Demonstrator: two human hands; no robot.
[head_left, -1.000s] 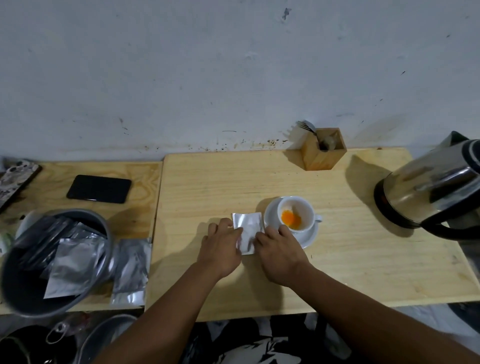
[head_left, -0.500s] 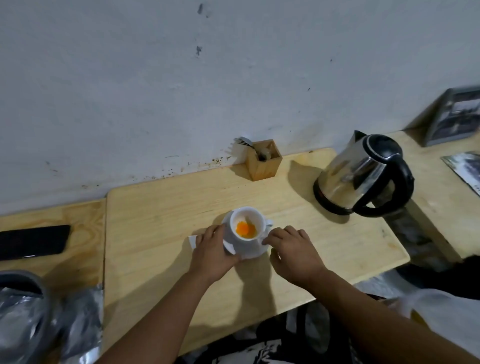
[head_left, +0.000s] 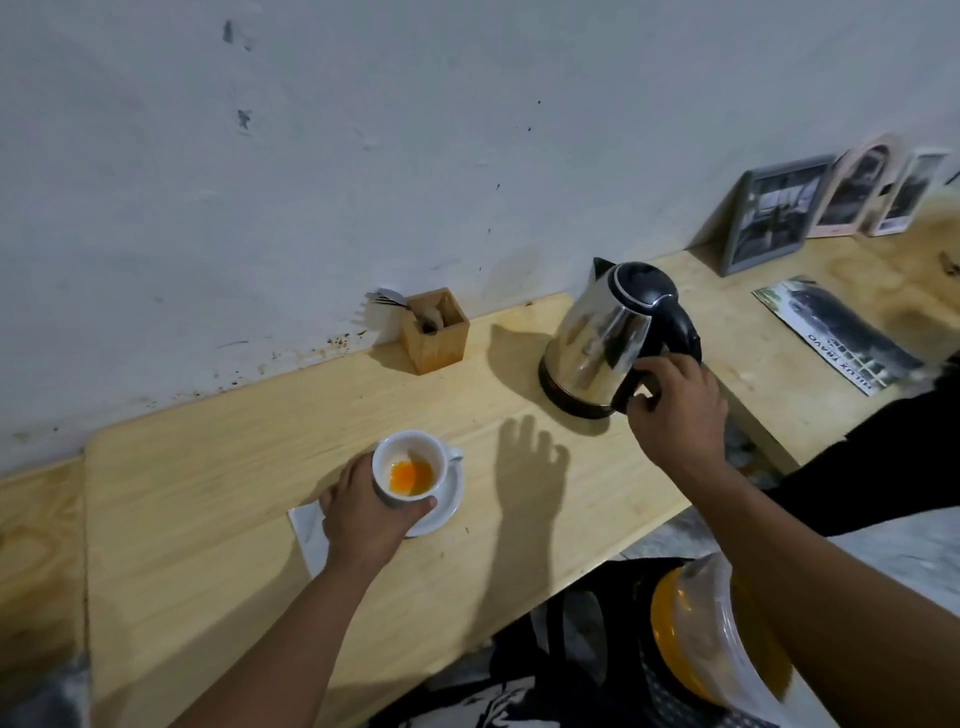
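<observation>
The left hand (head_left: 363, 512) was wrapped round the near side of the white cup (head_left: 410, 447), thumb to one side and fingers curled to the other; the cup sat on its white saucer (head_left: 449, 506), with its small handle turned away toward the kettle; a patch of orange stuff (head_left: 410, 477) lay at the bottom of the cup; whether it was powder or liquid could not be told. Just under the wrist, a flat silvery sachet (head_left: 307, 530) lay on the wooden table (head_left: 208, 519), partly hidden by the hand.

The right hand (head_left: 675, 410) was closed round the lower part of the black handle (head_left: 680, 332) of the steel kettle (head_left: 602, 338), fingers curled about it; the kettle's base rested on the table, well apart from the cup and further toward the wall.

Between the two, against the wall, stood a small wooden holder (head_left: 435, 330) with a fork (head_left: 387, 300) sticking out of it; beyond the kettle, framed pictures (head_left: 774, 221) leaned on the wall, and a dark printed sheet (head_left: 841, 332) lay flat on the neighbouring board; below the table edge sat a clear bag (head_left: 711, 634) with something orange inside.
</observation>
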